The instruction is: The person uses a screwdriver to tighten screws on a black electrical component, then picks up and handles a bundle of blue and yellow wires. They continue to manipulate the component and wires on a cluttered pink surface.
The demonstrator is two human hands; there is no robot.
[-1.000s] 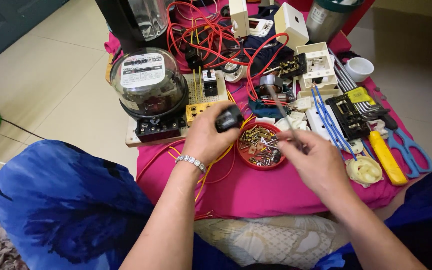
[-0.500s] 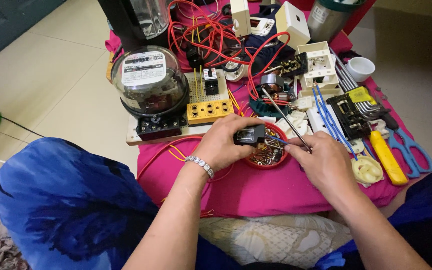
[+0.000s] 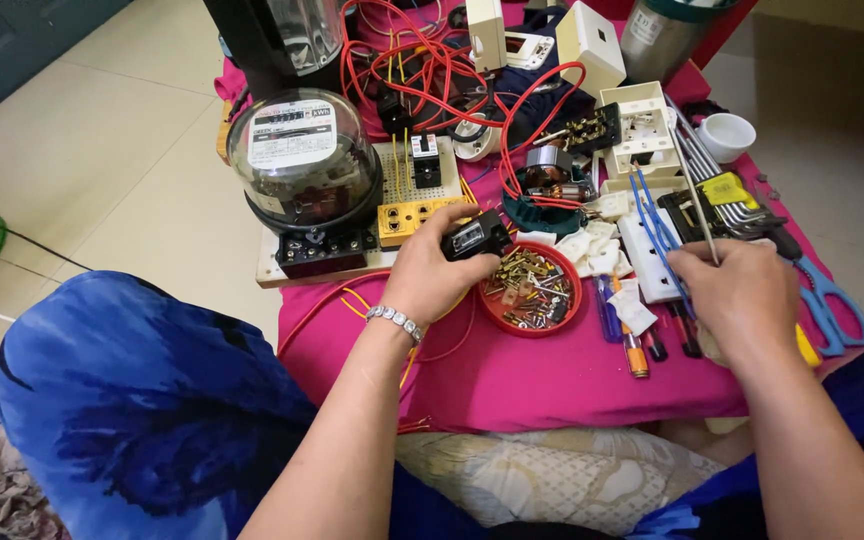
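The left hand (image 3: 430, 272) is clamped around a small black breaker-like block (image 3: 474, 238), fingers curled over its near side and thumb beneath. The block sits just above the rim of the red dish of screws (image 3: 533, 290), near the middle of the pink-covered table (image 3: 552, 380). Its long axis runs roughly left to right, with the labelled face turned up toward the camera and the free end pointing to the table's right edge; the other end is hidden inside the palm.

The right hand (image 3: 737, 290) is closed on a thin metal rod, likely a screwdriver shaft (image 3: 697, 205), which rises from the fist and tilts slightly toward the far edge. Its handle is buried in the fist, so the type of tool cannot be told. The hand hovers over the right edge, above blue-handled scissors (image 3: 832, 300) and a white socket strip (image 3: 647, 260).

Toward the far left corner stands a glass-domed electric meter (image 3: 302, 160) on a board (image 3: 272, 270), with a yellow socket block (image 3: 417, 215) beside it. Red wires (image 3: 432, 80) tangle along the far edge, where several items are cut off by the frame.
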